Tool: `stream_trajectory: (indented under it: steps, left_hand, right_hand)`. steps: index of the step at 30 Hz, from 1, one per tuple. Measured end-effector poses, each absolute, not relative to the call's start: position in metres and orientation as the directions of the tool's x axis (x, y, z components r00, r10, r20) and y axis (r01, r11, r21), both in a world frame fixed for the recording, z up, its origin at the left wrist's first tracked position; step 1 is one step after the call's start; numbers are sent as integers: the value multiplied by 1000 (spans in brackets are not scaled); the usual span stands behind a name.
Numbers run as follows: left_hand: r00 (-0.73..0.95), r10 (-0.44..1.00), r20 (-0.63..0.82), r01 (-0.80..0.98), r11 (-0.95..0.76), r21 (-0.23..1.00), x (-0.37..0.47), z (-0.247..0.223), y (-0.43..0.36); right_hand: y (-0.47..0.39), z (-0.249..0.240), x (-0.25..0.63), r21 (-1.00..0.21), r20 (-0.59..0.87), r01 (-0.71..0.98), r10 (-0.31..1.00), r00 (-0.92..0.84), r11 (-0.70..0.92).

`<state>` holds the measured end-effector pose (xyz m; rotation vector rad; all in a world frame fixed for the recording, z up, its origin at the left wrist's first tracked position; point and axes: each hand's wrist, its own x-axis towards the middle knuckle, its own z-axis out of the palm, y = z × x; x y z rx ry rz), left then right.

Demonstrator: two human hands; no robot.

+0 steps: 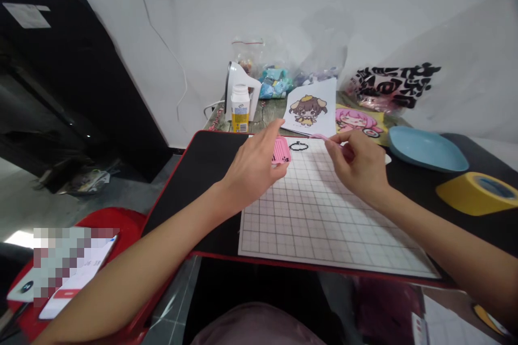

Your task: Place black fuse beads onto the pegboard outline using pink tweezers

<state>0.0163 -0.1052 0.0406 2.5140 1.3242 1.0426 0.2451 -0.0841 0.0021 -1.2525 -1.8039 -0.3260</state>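
My left hand [254, 164] is closed around the edge of a small pink ridged tray [282, 151] that holds a few black beads. My right hand [358, 161] pinches a thin pink tool [319, 136], its tip pointing left above the grid sheet. Between the hands, a small ring of black beads [298, 146] lies near the back edge of the white grid sheet [307, 215]. Behind it stands a paper with a printed cartoon figure [308, 110].
A blue dish [429, 148] and a yellow tape roll [477, 193] are at the right. At the back stand a white bottle [240, 109], a white appliance [232, 78] and bagged items [275, 82]. A red stool [117, 218] at lower left carries a phone.
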Motion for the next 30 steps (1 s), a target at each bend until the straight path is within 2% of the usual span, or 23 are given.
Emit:
stream_trajectory:
  steps: [10,14,17,24,30]
  left_hand:
    - [394,728,561,698,-634,333,18,40,-79]
    - [385,726,569,667,-646,371,14,35,-59]
    - [347,731,587,654,-637,407,11,27,-41]
    - [279,775,566,631,-593,501,12,12,-18]
    - [263,787,559,615,-583,531,6,2,-13]
  right_hand:
    - [-66,3,247,-337,761,833,648,-34,438]
    - [-60,-2,249,-363,748,828,663,-15,428]
    - [-56,-7,248,-453,667,789,745,-9,415]
    - [-49,-12,240,-502,579,751,812,-77,429]
    - [-46,-11,232,-618,498,650,860,-112,443]
